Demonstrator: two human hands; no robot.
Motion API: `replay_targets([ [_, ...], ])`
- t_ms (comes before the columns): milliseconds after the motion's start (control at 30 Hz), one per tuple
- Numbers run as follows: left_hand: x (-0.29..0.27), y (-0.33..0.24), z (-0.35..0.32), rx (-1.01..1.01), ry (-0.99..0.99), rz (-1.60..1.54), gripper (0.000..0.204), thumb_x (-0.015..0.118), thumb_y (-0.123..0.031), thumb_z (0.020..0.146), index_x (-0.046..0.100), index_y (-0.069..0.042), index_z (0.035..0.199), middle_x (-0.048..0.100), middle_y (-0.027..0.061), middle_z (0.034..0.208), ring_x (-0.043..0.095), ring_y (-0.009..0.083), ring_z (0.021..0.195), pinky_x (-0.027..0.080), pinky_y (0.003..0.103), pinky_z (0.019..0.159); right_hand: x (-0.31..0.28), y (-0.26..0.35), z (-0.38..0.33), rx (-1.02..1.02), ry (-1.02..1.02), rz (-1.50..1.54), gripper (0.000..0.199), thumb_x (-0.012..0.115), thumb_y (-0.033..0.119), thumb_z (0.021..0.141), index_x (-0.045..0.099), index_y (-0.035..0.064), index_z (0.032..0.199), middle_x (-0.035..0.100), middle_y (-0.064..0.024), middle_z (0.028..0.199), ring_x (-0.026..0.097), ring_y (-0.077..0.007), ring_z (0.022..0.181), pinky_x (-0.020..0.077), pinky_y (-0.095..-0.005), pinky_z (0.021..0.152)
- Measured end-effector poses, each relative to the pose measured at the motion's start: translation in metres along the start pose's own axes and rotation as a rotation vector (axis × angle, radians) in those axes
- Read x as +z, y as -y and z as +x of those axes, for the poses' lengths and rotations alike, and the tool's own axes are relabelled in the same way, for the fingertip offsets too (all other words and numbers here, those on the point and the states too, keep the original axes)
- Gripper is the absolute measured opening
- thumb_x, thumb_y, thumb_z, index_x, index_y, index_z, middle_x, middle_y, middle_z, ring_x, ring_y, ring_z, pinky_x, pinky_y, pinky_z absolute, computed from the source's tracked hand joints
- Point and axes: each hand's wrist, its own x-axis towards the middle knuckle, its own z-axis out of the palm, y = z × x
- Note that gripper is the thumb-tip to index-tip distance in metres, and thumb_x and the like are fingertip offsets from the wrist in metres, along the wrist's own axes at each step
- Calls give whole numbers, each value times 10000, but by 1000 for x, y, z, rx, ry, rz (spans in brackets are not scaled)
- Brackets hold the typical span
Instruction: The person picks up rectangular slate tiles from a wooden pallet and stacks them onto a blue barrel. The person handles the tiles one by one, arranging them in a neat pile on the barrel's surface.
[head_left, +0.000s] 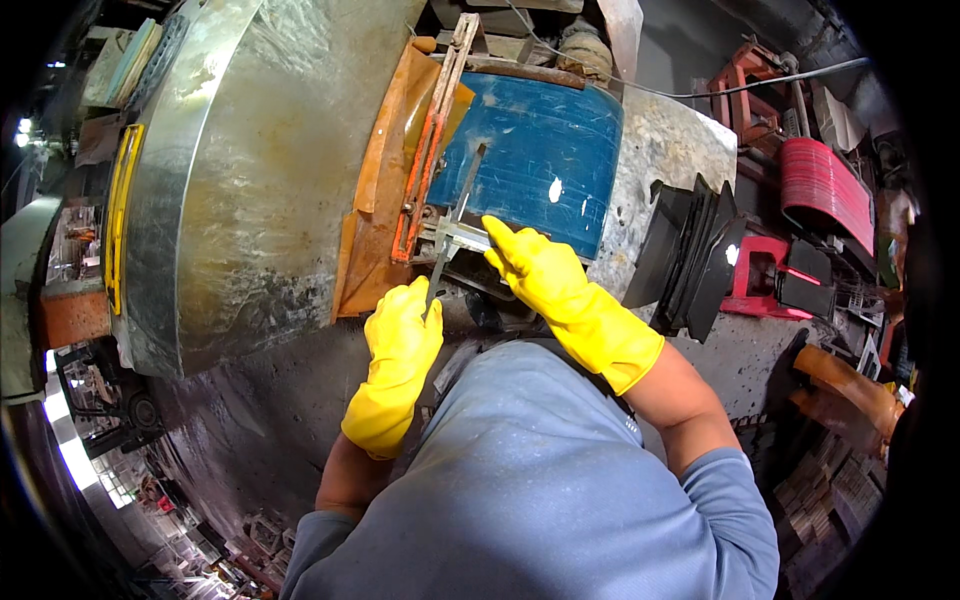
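Observation:
My left hand (405, 325), in a yellow rubber glove, is closed around the lower end of a long thin grey strip (437, 275). The strip stands at a slant and its far end reaches over the blue curved surface (540, 150). My right hand (540, 270), gloved the same way, is closed on a short silver metal piece (466, 236) that crosses the strip. Its exact kind I cannot make out. Just left of the crossing is the near end of an orange-and-grey slotted metal frame (425, 150). The palm sides of both hands are hidden.
A large dull metal casing (270, 190) fills the left, with a brown sheet (375, 200) along its edge. On the right are dark plates (695, 255), a red stand (765, 275) and a stack of red sheets (825, 190). A cable (700, 94) runs across the top.

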Motion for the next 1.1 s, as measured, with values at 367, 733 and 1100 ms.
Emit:
replay_targets([
  [367, 4, 6, 1, 45, -28, -5, 419, 794, -190, 889, 719, -27, 1268, 709, 168, 1050, 682, 389, 1035, 542, 473, 902, 1, 1, 0, 44, 35, 65, 416, 726, 296, 997, 657, 161, 1385, 713, -156, 921, 721, -377, 830, 578, -489, 686],
  [733, -4, 7, -6, 113, -58, 1, 412, 810, -156, 860, 729, -28, 1244, 699, 167, 986, 688, 388, 970, 551, 465, 851, -13, -37, 27, 85, -50, 90, 304, 681, 250, 1020, 665, 94, 1280, 715, -222, 957, 706, -445, 869, 575, -527, 749],
  [1100, -4, 12, -19, 156, -77, -22, 411, 809, -148, 853, 733, -36, 1241, 699, 153, 959, 690, 384, 948, 556, 470, 832, -20, -52, 30, 64, -54, -92, 393, 706, 284, 1013, 627, 150, 1374, 704, -152, 924, 702, -388, 795, 573, -498, 670],
])
